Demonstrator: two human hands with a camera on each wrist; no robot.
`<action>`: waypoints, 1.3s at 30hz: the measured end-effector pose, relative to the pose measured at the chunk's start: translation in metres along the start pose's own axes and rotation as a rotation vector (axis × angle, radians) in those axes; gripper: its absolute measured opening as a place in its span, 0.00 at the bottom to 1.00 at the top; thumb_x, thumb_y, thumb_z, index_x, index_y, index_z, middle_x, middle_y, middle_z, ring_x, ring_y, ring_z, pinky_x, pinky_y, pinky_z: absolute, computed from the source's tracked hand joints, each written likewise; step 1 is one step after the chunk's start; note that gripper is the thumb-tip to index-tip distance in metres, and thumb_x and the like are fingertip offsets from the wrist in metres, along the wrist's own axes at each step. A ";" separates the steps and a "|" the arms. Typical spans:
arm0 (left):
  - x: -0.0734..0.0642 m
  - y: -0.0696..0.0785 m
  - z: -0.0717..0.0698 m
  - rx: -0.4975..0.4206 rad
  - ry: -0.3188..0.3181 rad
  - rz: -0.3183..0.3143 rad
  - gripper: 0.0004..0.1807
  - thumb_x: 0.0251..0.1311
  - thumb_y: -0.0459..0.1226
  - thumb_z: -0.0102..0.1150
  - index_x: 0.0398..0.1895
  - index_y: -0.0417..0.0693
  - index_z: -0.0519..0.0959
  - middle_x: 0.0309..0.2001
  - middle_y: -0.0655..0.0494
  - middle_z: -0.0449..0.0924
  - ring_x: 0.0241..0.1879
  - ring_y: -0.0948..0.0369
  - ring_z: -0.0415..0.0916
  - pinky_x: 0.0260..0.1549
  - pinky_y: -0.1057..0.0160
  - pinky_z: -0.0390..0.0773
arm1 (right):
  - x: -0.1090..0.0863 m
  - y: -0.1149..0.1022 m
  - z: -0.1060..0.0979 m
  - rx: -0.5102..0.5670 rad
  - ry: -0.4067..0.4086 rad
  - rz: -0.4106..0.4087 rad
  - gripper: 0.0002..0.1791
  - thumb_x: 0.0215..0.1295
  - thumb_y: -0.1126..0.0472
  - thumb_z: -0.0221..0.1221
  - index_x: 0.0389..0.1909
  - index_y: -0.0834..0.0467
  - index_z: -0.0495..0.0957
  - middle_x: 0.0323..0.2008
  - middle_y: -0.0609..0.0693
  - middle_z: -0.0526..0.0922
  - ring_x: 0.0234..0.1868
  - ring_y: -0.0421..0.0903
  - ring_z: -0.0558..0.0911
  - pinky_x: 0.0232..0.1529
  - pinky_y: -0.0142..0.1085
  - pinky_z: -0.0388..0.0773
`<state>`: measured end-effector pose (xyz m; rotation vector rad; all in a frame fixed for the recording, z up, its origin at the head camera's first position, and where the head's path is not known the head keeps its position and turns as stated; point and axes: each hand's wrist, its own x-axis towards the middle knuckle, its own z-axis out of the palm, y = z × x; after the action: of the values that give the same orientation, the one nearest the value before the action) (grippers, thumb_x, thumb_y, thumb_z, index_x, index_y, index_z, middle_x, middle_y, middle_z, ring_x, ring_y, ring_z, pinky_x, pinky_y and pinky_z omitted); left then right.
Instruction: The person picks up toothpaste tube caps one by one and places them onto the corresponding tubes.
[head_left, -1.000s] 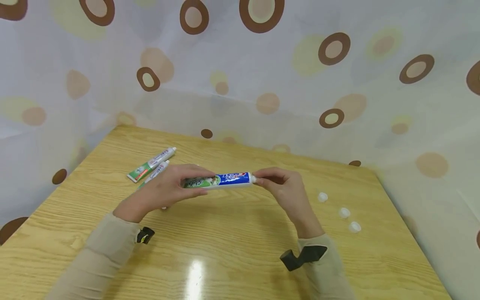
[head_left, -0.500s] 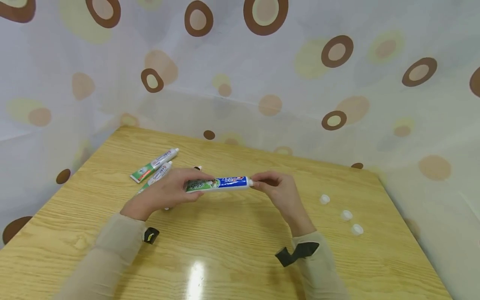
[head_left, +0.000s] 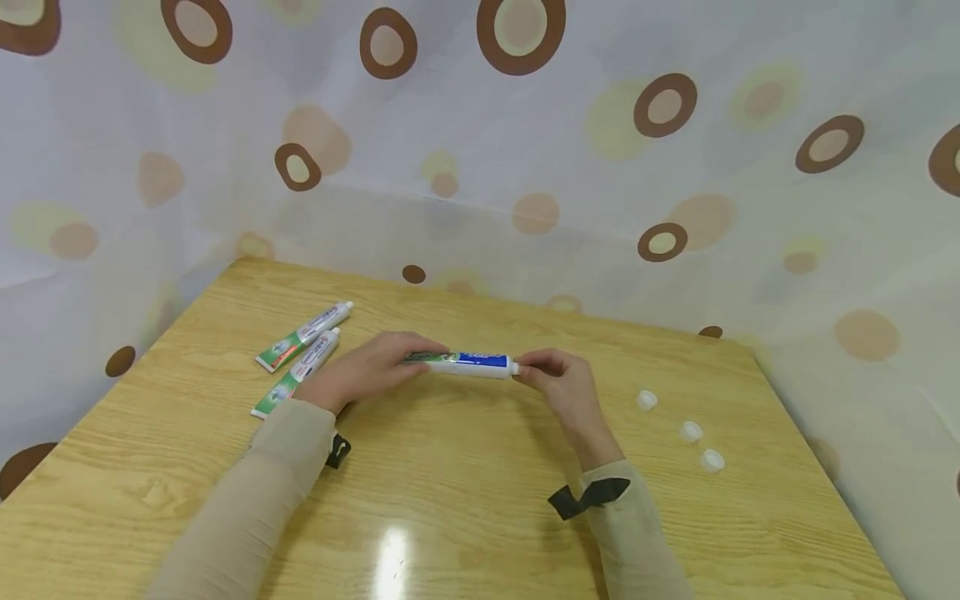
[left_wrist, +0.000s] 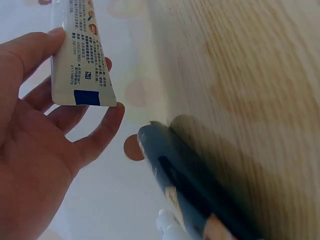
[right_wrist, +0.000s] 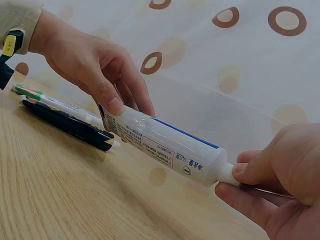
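White cap (right_wrist: 228, 174) seems still on; my right hand (head_left: 572, 400) pinches it, my left hand (head_left: 369, 368) grips the tube (right_wrist: 172, 147), and three caps (head_left: 691, 432) lie loose.

Readable on the toothpaste tube (right_wrist: 165, 142): “净含量: 140克”, upside down in right-wrist view.
Printed also toward the flat end (left_wrist: 62, 94): Chinese lines (left_wrist: 80, 37), square code (left_wrist: 88, 75) and digits (left_wrist: 73, 75), too small for sure reading.
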<state>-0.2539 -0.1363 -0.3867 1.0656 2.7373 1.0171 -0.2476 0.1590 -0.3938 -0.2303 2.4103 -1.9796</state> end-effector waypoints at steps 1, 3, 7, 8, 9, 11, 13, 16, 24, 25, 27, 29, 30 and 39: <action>0.004 -0.001 0.001 0.002 -0.008 0.007 0.20 0.72 0.34 0.54 0.65 0.45 0.75 0.62 0.47 0.78 0.62 0.51 0.75 0.60 0.49 0.74 | 0.001 0.002 -0.001 0.003 0.007 0.000 0.11 0.63 0.71 0.63 0.45 0.71 0.82 0.46 0.62 0.83 0.43 0.44 0.84 0.48 0.34 0.82; 0.011 -0.003 0.004 0.000 -0.030 0.008 0.20 0.72 0.34 0.53 0.65 0.44 0.75 0.62 0.47 0.78 0.62 0.51 0.75 0.61 0.49 0.74 | 0.004 0.007 -0.005 0.004 0.022 0.001 0.11 0.63 0.71 0.64 0.45 0.71 0.82 0.45 0.63 0.83 0.42 0.43 0.84 0.47 0.33 0.82; 0.026 -0.003 0.009 0.006 -0.080 -0.009 0.20 0.73 0.34 0.51 0.66 0.45 0.73 0.64 0.47 0.76 0.64 0.50 0.72 0.63 0.49 0.72 | 0.008 0.015 -0.013 0.009 0.050 0.008 0.11 0.62 0.71 0.64 0.45 0.72 0.82 0.45 0.62 0.83 0.41 0.42 0.84 0.47 0.33 0.83; 0.029 -0.003 0.010 0.016 -0.087 -0.011 0.20 0.73 0.34 0.51 0.66 0.45 0.73 0.64 0.47 0.75 0.64 0.51 0.72 0.63 0.50 0.71 | 0.009 0.017 -0.015 0.006 0.057 0.010 0.11 0.63 0.71 0.64 0.45 0.71 0.82 0.45 0.62 0.83 0.41 0.42 0.84 0.47 0.33 0.83; 0.033 -0.002 0.011 0.025 -0.092 -0.007 0.20 0.73 0.33 0.51 0.67 0.44 0.73 0.64 0.47 0.75 0.65 0.50 0.72 0.63 0.50 0.71 | 0.010 0.018 -0.016 0.009 0.065 0.013 0.11 0.62 0.72 0.64 0.45 0.72 0.82 0.44 0.62 0.84 0.41 0.42 0.84 0.47 0.33 0.83; 0.042 0.000 0.014 0.041 -0.095 0.002 0.20 0.73 0.32 0.51 0.66 0.43 0.73 0.64 0.46 0.75 0.65 0.50 0.72 0.64 0.50 0.71 | 0.010 0.020 -0.020 0.009 0.085 0.025 0.11 0.62 0.73 0.63 0.45 0.72 0.82 0.44 0.61 0.84 0.40 0.42 0.84 0.46 0.32 0.83; 0.050 0.001 0.018 0.049 -0.089 0.000 0.20 0.72 0.31 0.51 0.66 0.42 0.73 0.63 0.46 0.76 0.64 0.50 0.72 0.64 0.50 0.71 | 0.010 0.022 -0.023 -0.006 0.107 0.037 0.11 0.62 0.74 0.63 0.45 0.73 0.81 0.44 0.61 0.84 0.40 0.42 0.84 0.45 0.31 0.83; 0.058 0.001 0.025 0.042 -0.086 -0.027 0.20 0.72 0.31 0.51 0.65 0.43 0.74 0.63 0.47 0.76 0.64 0.51 0.71 0.65 0.52 0.70 | 0.009 0.026 -0.024 -0.070 0.136 0.052 0.10 0.62 0.74 0.62 0.44 0.71 0.82 0.44 0.62 0.84 0.40 0.41 0.82 0.43 0.28 0.81; 0.064 0.003 0.044 0.105 -0.087 -0.112 0.20 0.72 0.34 0.53 0.66 0.51 0.74 0.63 0.51 0.75 0.65 0.53 0.71 0.65 0.49 0.69 | 0.007 0.034 -0.025 -0.281 0.153 0.058 0.07 0.63 0.73 0.60 0.40 0.66 0.84 0.45 0.61 0.84 0.44 0.46 0.80 0.43 0.27 0.74; 0.064 0.003 0.045 0.122 -0.083 -0.120 0.20 0.72 0.35 0.53 0.65 0.53 0.74 0.63 0.51 0.75 0.65 0.52 0.71 0.65 0.47 0.69 | 0.007 0.034 -0.023 -0.282 0.150 0.059 0.07 0.63 0.72 0.60 0.40 0.66 0.83 0.44 0.60 0.84 0.44 0.47 0.80 0.44 0.28 0.73; 0.063 0.004 0.047 0.154 -0.074 -0.139 0.21 0.71 0.35 0.55 0.65 0.55 0.73 0.64 0.50 0.74 0.66 0.51 0.70 0.65 0.43 0.68 | 0.006 0.035 -0.022 -0.276 0.143 0.058 0.07 0.64 0.72 0.59 0.41 0.66 0.82 0.43 0.60 0.83 0.44 0.47 0.78 0.44 0.30 0.72; 0.063 0.005 0.048 0.171 -0.069 -0.153 0.23 0.70 0.35 0.56 0.66 0.56 0.72 0.66 0.49 0.72 0.67 0.49 0.68 0.65 0.40 0.66 | 0.005 0.034 -0.022 -0.248 0.132 0.071 0.09 0.64 0.73 0.57 0.43 0.66 0.81 0.43 0.60 0.83 0.44 0.48 0.78 0.44 0.31 0.72; 0.063 0.006 0.049 0.173 -0.069 -0.155 0.23 0.70 0.35 0.57 0.67 0.56 0.71 0.66 0.48 0.71 0.67 0.48 0.67 0.65 0.40 0.66 | 0.004 0.034 -0.022 -0.246 0.129 0.082 0.09 0.64 0.73 0.57 0.44 0.65 0.81 0.43 0.60 0.83 0.44 0.47 0.77 0.45 0.31 0.72; 0.045 0.014 0.033 0.137 -0.092 -0.185 0.31 0.67 0.34 0.59 0.73 0.50 0.64 0.71 0.44 0.63 0.72 0.45 0.58 0.68 0.46 0.65 | -0.003 0.018 -0.045 -0.353 0.103 -0.010 0.13 0.68 0.71 0.56 0.52 0.68 0.78 0.53 0.66 0.81 0.55 0.55 0.80 0.55 0.35 0.76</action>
<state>-0.2719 -0.0818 -0.3956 0.8302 2.7998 0.7475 -0.2513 0.2070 -0.4030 -0.1465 2.8172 -1.5909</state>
